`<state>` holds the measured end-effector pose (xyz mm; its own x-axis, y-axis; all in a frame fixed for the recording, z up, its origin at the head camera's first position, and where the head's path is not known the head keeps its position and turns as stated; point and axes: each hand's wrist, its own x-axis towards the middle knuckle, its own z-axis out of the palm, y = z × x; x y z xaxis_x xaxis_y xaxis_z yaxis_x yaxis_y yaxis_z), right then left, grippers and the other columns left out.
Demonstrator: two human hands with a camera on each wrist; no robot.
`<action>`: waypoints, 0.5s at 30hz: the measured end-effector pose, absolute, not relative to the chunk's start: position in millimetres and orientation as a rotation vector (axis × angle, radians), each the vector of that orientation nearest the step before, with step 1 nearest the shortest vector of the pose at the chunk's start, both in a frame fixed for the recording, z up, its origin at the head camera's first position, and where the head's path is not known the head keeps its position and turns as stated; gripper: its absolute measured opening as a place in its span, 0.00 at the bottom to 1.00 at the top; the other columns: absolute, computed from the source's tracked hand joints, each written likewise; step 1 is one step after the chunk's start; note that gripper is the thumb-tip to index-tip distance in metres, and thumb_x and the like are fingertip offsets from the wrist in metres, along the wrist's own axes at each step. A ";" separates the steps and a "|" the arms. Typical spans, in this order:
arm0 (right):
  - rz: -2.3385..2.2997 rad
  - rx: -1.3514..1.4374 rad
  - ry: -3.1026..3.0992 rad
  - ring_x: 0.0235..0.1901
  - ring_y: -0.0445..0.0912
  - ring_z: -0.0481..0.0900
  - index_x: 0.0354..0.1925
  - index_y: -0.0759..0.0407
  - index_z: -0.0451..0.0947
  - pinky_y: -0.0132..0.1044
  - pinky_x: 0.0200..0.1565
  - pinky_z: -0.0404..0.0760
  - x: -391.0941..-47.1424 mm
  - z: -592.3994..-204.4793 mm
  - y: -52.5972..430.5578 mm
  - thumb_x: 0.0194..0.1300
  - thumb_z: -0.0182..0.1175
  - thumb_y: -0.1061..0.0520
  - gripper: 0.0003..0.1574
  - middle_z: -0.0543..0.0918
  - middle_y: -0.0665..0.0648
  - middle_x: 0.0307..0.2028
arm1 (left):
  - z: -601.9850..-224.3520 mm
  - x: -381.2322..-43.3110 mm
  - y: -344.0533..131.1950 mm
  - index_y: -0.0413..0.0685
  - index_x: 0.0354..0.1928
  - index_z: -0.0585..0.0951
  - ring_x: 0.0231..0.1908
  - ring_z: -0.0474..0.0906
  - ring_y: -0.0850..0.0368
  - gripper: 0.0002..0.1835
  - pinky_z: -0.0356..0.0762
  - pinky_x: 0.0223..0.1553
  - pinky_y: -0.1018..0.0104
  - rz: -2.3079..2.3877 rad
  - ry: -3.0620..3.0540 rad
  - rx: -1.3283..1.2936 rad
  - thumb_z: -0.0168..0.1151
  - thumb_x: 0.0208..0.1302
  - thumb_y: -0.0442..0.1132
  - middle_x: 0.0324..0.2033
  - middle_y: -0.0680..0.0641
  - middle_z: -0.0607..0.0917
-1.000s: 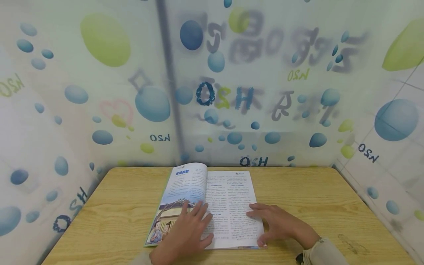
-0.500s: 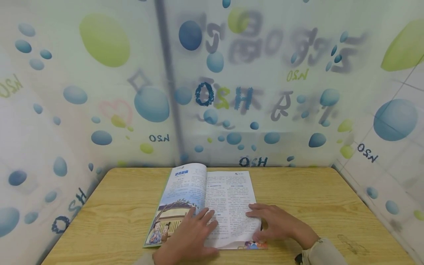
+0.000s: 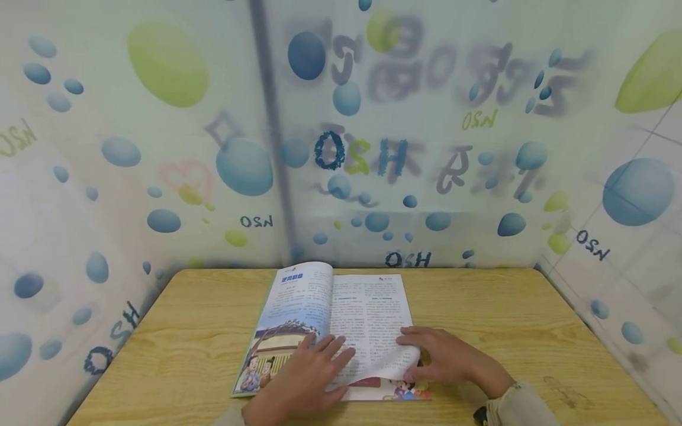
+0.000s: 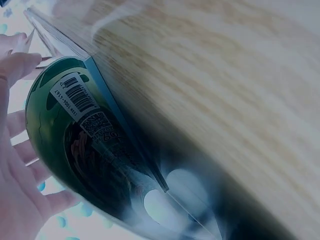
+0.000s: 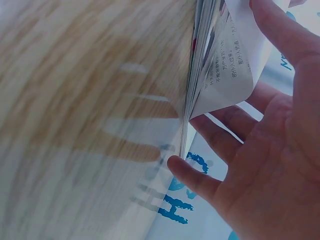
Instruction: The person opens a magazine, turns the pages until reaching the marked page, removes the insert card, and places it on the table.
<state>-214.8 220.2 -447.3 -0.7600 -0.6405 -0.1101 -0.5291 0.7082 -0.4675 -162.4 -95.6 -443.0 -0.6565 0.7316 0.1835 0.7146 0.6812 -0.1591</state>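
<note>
An open magazine [image 3: 293,302] lies on the wooden table, with a cartoon picture on its left page. My left hand [image 3: 309,373] rests across its lower middle, fingers spread. At the right edge my right hand [image 3: 447,358] has thumb and fingers about the loose right page [image 3: 391,361], whose lower corner is bent up. Under that corner, a colourful picture [image 3: 407,390] on the sheet below shows. The left wrist view has the green back cover [image 4: 47,107] with a barcode beside my left fingers. In the right wrist view the page's corner [image 5: 225,85] curls between my right thumb and fingers.
The wooden table [image 3: 506,307] extends to both sides of the magazine. Behind it and at the sides hang pale curtains [image 3: 373,236] printed with blue and green drops and mirrored lettering.
The right page's lower corner has come up and bent, uncovering the picture beneath. My right thumb has moved inward and up with it. My left hand has shifted slightly right.
</note>
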 end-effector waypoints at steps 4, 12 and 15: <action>-0.635 -0.917 2.642 0.68 0.59 0.67 0.67 0.53 0.73 0.63 0.63 0.67 -215.3 -446.7 220.4 0.58 0.59 0.23 0.50 0.72 0.58 0.68 | -441.7 -162.4 -97.0 0.57 0.69 0.71 0.60 0.75 0.52 0.33 0.76 0.55 0.46 0.063 -2.642 -1.202 0.62 0.65 0.58 0.61 0.48 0.78; -0.672 -0.921 2.642 0.68 0.58 0.68 0.67 0.55 0.72 0.62 0.63 0.67 -214.6 -445.0 219.6 0.59 0.58 0.24 0.51 0.72 0.58 0.67 | -440.7 -163.1 -98.1 0.62 0.75 0.62 0.66 0.70 0.51 0.38 0.74 0.59 0.47 0.012 -2.533 -1.301 0.65 0.65 0.54 0.69 0.48 0.72; -0.696 -0.916 2.654 0.68 0.58 0.67 0.68 0.55 0.70 0.61 0.64 0.67 -214.0 -444.8 220.3 0.60 0.58 0.24 0.51 0.72 0.58 0.67 | -440.9 -163.6 -97.7 0.65 0.76 0.59 0.70 0.64 0.52 0.42 0.70 0.63 0.47 0.003 -2.491 -1.344 0.68 0.63 0.51 0.73 0.49 0.65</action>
